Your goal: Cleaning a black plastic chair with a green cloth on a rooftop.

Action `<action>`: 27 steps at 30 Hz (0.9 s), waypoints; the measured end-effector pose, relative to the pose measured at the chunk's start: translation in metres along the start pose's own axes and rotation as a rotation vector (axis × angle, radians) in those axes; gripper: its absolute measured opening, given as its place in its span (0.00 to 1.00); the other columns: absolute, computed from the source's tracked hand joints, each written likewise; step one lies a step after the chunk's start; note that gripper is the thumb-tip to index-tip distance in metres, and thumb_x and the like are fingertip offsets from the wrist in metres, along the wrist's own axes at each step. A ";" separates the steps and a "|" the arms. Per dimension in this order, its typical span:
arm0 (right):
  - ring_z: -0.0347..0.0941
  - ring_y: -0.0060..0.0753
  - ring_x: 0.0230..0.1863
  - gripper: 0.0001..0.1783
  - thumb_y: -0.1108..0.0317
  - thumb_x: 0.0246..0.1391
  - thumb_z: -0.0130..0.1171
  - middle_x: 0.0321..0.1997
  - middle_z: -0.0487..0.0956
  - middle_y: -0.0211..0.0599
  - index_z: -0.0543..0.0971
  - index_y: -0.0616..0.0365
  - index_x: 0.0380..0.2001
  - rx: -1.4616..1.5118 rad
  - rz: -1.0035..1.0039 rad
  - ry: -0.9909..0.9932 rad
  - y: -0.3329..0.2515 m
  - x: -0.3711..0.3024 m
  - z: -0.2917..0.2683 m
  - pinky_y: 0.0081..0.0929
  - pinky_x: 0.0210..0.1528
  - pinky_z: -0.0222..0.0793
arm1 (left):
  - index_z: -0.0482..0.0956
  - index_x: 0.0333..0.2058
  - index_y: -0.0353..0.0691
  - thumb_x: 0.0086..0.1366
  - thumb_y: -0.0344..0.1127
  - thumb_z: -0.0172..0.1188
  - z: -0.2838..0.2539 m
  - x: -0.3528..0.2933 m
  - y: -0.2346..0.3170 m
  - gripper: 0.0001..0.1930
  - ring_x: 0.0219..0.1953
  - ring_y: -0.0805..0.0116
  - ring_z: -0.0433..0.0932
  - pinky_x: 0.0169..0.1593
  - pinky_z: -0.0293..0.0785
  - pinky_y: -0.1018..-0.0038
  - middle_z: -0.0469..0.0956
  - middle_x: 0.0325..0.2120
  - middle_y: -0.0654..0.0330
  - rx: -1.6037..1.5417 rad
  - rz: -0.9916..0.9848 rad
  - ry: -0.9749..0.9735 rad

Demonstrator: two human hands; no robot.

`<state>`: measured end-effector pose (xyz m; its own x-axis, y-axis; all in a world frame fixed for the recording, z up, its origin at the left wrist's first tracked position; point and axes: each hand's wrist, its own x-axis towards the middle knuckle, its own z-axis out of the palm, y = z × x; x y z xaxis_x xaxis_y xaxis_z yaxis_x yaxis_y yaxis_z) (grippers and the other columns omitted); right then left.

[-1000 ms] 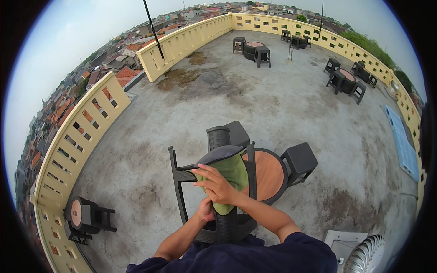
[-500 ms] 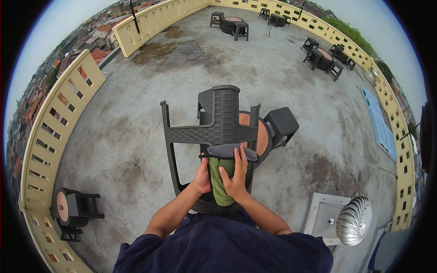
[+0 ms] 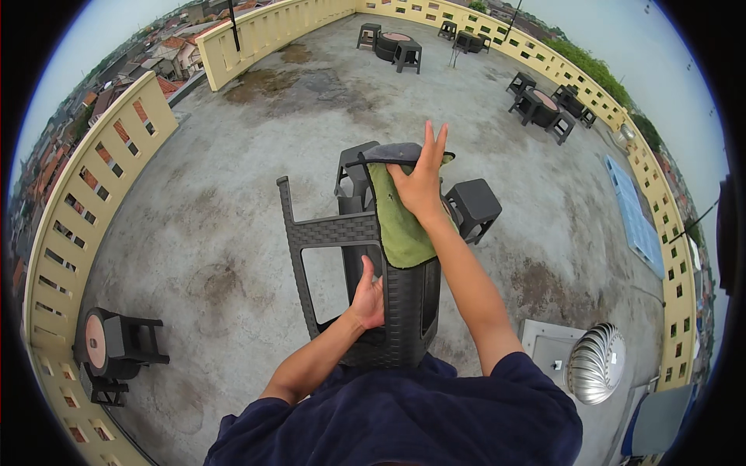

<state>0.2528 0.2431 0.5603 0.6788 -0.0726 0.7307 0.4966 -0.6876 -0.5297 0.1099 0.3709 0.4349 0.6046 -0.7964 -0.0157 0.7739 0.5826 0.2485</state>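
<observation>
A dark grey plastic chair with a woven pattern is held tipped in front of me. My left hand is closed on the edge of its central panel, thumb up, the other fingers hidden behind it. Further up, my right hand holds a cloth, green on one face and grey on the other, over the far end of that panel. Two of its fingers stretch upward past the cloth, while the thumb lies against the green face. The cloth hangs down over the panel and covers part of it.
Beyond the chair stand dark stools. A round-topped table with stools is at the left wall. A metal turbine vent rises at the lower right. A blue pallet lies near the right wall. More table sets stand far off.
My right hand has carried the cloth away from me, up to the panel's far end, and the cloth has unfolded. My left hand has let go of the cloth and taken hold of the chair.
</observation>
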 end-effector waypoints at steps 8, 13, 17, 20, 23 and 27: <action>0.47 0.59 0.73 0.58 0.62 0.45 0.72 0.70 0.53 0.65 0.46 0.72 0.68 0.111 0.280 -0.204 -0.004 -0.153 -0.018 0.44 0.72 0.45 | 0.61 0.66 0.42 0.68 0.70 0.33 -0.010 0.008 -0.013 0.41 0.66 0.54 0.62 0.69 0.55 0.55 0.63 0.65 0.52 0.090 0.320 0.207; 0.43 0.58 0.75 0.49 0.61 0.55 0.62 0.73 0.48 0.64 0.46 0.71 0.69 0.286 0.402 -0.258 0.013 -0.165 -0.022 0.44 0.74 0.41 | 0.64 0.65 0.41 0.67 0.72 0.34 -0.022 0.017 -0.019 0.43 0.65 0.51 0.64 0.67 0.58 0.54 0.65 0.63 0.51 0.136 0.293 0.204; 0.39 0.57 0.76 0.37 0.69 0.62 0.48 0.75 0.44 0.61 0.48 0.70 0.69 0.284 0.223 -0.215 0.019 -0.094 -0.019 0.42 0.75 0.38 | 0.62 0.65 0.43 0.65 0.74 0.35 0.016 0.019 -0.025 0.44 0.65 0.52 0.64 0.67 0.57 0.53 0.65 0.64 0.53 0.081 0.232 0.193; 0.39 0.58 0.76 0.37 0.68 0.62 0.48 0.75 0.42 0.61 0.49 0.70 0.69 0.387 0.190 -0.145 0.025 -0.042 -0.022 0.41 0.75 0.40 | 0.60 0.66 0.43 0.66 0.72 0.35 0.021 0.024 -0.029 0.43 0.64 0.51 0.64 0.67 0.58 0.52 0.65 0.64 0.52 0.065 0.257 0.153; 0.41 0.60 0.75 0.43 0.68 0.57 0.54 0.75 0.43 0.61 0.45 0.70 0.69 0.284 0.196 -0.127 0.011 -0.024 -0.034 0.43 0.74 0.42 | 0.60 0.66 0.45 0.71 0.66 0.34 0.008 0.024 -0.031 0.37 0.66 0.49 0.62 0.67 0.56 0.51 0.63 0.65 0.54 0.107 0.189 -0.020; 0.43 0.63 0.74 0.54 0.70 0.50 0.62 0.74 0.45 0.61 0.39 0.69 0.70 0.280 -0.054 -0.184 -0.002 -0.081 -0.042 0.47 0.73 0.43 | 0.62 0.65 0.42 0.73 0.61 0.34 0.014 0.021 -0.036 0.34 0.65 0.52 0.63 0.67 0.57 0.54 0.65 0.64 0.54 0.096 0.388 0.222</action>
<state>0.1744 0.2199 0.5202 0.7207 0.1075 0.6849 0.6467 -0.4602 -0.6083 0.0925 0.3311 0.4393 0.8801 -0.4624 -0.1083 0.4678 0.8049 0.3652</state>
